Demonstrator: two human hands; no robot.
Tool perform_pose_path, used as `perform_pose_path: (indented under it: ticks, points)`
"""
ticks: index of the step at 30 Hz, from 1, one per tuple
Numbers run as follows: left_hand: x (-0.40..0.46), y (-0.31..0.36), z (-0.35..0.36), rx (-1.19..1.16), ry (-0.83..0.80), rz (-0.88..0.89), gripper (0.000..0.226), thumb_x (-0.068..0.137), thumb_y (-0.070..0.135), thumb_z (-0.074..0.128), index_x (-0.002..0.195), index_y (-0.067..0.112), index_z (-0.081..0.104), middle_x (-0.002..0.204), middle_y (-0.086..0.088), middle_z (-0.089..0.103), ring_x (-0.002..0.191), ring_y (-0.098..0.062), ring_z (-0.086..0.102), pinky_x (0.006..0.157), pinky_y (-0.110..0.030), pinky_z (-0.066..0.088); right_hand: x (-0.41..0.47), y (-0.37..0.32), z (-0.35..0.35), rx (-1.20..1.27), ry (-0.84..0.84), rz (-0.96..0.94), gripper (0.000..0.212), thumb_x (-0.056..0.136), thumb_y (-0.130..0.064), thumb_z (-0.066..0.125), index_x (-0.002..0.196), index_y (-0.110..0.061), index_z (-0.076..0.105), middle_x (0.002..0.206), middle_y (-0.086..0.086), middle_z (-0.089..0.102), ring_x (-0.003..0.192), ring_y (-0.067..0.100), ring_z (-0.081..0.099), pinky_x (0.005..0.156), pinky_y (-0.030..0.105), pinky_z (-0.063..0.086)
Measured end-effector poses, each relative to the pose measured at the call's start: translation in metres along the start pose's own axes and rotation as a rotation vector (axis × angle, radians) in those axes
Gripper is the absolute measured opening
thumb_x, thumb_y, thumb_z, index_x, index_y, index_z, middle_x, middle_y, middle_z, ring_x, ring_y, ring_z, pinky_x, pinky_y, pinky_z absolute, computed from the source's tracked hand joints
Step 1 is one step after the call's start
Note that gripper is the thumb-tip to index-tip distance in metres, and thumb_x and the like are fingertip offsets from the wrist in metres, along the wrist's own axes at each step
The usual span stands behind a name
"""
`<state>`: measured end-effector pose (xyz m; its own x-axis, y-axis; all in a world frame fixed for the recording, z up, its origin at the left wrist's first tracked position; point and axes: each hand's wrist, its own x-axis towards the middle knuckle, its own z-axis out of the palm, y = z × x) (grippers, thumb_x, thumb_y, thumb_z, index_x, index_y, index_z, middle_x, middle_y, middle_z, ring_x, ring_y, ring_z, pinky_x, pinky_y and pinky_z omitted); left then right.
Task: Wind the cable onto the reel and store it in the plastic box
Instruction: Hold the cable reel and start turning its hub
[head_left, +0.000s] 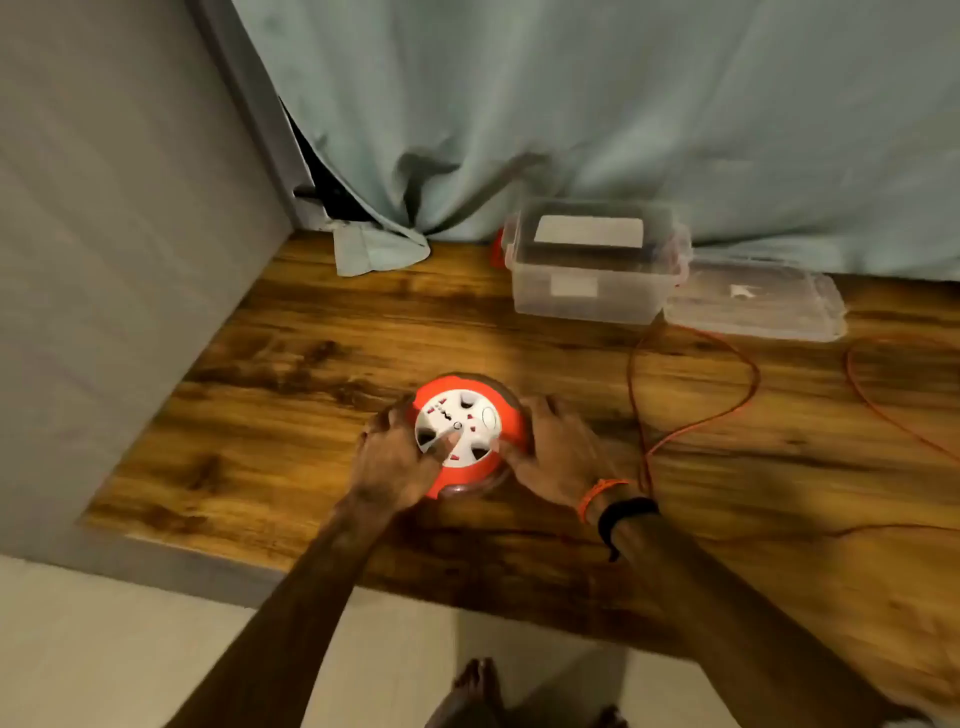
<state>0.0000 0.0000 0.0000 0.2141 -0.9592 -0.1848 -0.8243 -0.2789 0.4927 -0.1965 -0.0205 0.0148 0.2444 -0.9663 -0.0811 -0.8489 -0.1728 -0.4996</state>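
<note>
An orange cable reel (467, 400) with a white socket face lies flat on the wooden table (260, 415). My left hand (395, 462) grips its left side, with a finger on the white face. My right hand (556, 447) holds its right rim. A thin orange cable (727, 410) runs from the reel's right side, loops across the table and trails off to the right. The clear plastic box (587, 280) stands open at the back of the table, with its clear lid (753, 301) lying flat beside it on the right.
A grey wall (104, 260) borders the table on the left and a pale green curtain (623, 104) hangs behind it. A folded curtain end (374, 249) rests on the back left of the table. Bare feet (478, 691) stand on the tiled floor below.
</note>
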Motion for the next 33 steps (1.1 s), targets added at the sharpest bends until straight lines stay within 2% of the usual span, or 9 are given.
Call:
perform_pose_path:
  ticks: [6, 14, 16, 18, 21, 23, 28, 30, 33]
  points:
    - [0.016, -0.006, 0.007, -0.193, 0.104, -0.055, 0.061, 0.083, 0.046, 0.070, 0.133, 0.013, 0.056, 0.124, -0.012, 0.068, 0.120, -0.033, 0.058, 0.098, -0.038, 0.049, 0.022, 0.003, 0.024, 0.163, 0.017, 0.119, 0.068, 0.081, -0.054, 0.065, 0.134, -0.017, 0.046, 0.131, 0.006, 0.057, 0.116, 0.028, 0.055, 0.097, 0.038, 0.047]
    - [0.038, 0.024, -0.002, -0.406, 0.142, -0.060, 0.044, 0.078, 0.040, 0.075, 0.116, 0.019, 0.070, 0.106, 0.000, 0.074, 0.103, -0.021, 0.068, 0.092, -0.031, 0.052, 0.040, 0.019, -0.010, 0.464, 0.212, 0.226, 0.056, 0.080, -0.040, 0.074, 0.127, -0.016, 0.057, 0.122, 0.002, 0.063, 0.109, 0.020, 0.060, 0.095, 0.035, 0.049]
    - [0.051, 0.045, -0.006, -0.561, 0.115, -0.040, 0.042, 0.071, 0.042, 0.079, 0.105, 0.018, 0.074, 0.099, 0.005, 0.076, 0.095, -0.017, 0.071, 0.090, -0.035, 0.056, 0.048, 0.026, -0.031, 0.532, 0.290, 0.227, 0.054, 0.078, -0.040, 0.076, 0.125, -0.019, 0.058, 0.118, -0.003, 0.063, 0.103, 0.015, 0.059, 0.091, 0.033, 0.051]
    - [0.060, 0.065, -0.009, -0.805, 0.063, -0.040, 0.035, 0.070, 0.031, 0.085, 0.099, 0.015, 0.074, 0.096, -0.004, 0.077, 0.088, -0.020, 0.074, 0.080, -0.039, 0.061, 0.055, 0.032, -0.052, 0.615, 0.393, 0.221, 0.051, 0.076, -0.036, 0.079, 0.120, -0.019, 0.060, 0.110, -0.004, 0.063, 0.098, 0.013, 0.059, 0.088, 0.030, 0.052]
    - [0.069, 0.094, -0.012, -1.103, -0.027, -0.009, 0.031, 0.077, 0.018, 0.081, 0.106, 0.013, 0.070, 0.088, -0.004, 0.077, 0.071, -0.012, 0.072, 0.055, -0.025, 0.056, 0.070, 0.044, -0.080, 0.768, 0.507, 0.208, 0.048, 0.068, -0.032, 0.085, 0.110, -0.019, 0.064, 0.106, -0.001, 0.067, 0.094, 0.014, 0.063, 0.086, 0.033, 0.054]
    - [0.074, 0.112, -0.012, -1.290, -0.103, 0.036, 0.019, 0.083, 0.012, 0.073, 0.102, 0.012, 0.069, 0.073, 0.002, 0.076, 0.060, -0.007, 0.069, 0.049, -0.022, 0.053, 0.077, 0.055, -0.095, 0.847, 0.563, 0.169, 0.048, 0.061, -0.034, 0.089, 0.102, -0.022, 0.067, 0.101, -0.001, 0.070, 0.094, 0.016, 0.066, 0.086, 0.039, 0.056]
    - [0.082, 0.138, 0.001, -1.737, -0.310, 0.169, 0.025, 0.089, 0.027, 0.061, 0.100, 0.011, 0.077, 0.095, -0.007, 0.077, 0.094, -0.021, 0.071, 0.086, -0.040, 0.058, 0.082, 0.080, -0.112, 1.072, 0.606, 0.005, 0.040, 0.067, -0.018, 0.086, 0.103, -0.013, 0.069, 0.105, 0.015, 0.070, 0.097, 0.030, 0.068, 0.069, 0.035, 0.059]
    - [0.081, 0.146, 0.011, -1.835, -0.420, 0.226, 0.041, 0.098, 0.040, 0.049, 0.095, 0.013, 0.080, 0.103, -0.009, 0.077, 0.095, -0.024, 0.073, 0.087, -0.043, 0.057, 0.081, 0.088, -0.111, 1.154, 0.611, -0.043, 0.038, 0.070, -0.013, 0.084, 0.105, -0.012, 0.067, 0.108, 0.019, 0.069, 0.089, 0.026, 0.068, 0.060, 0.028, 0.056]
    - [0.082, 0.154, 0.028, -1.916, -0.504, 0.288, 0.054, 0.099, 0.052, 0.039, 0.123, 0.014, 0.069, 0.123, -0.013, 0.070, 0.109, -0.030, 0.069, 0.084, -0.047, 0.059, 0.080, 0.097, -0.106, 1.233, 0.635, -0.067, 0.037, 0.073, -0.009, 0.081, 0.107, -0.010, 0.066, 0.110, 0.021, 0.067, 0.087, 0.021, 0.066, 0.055, 0.024, 0.054]
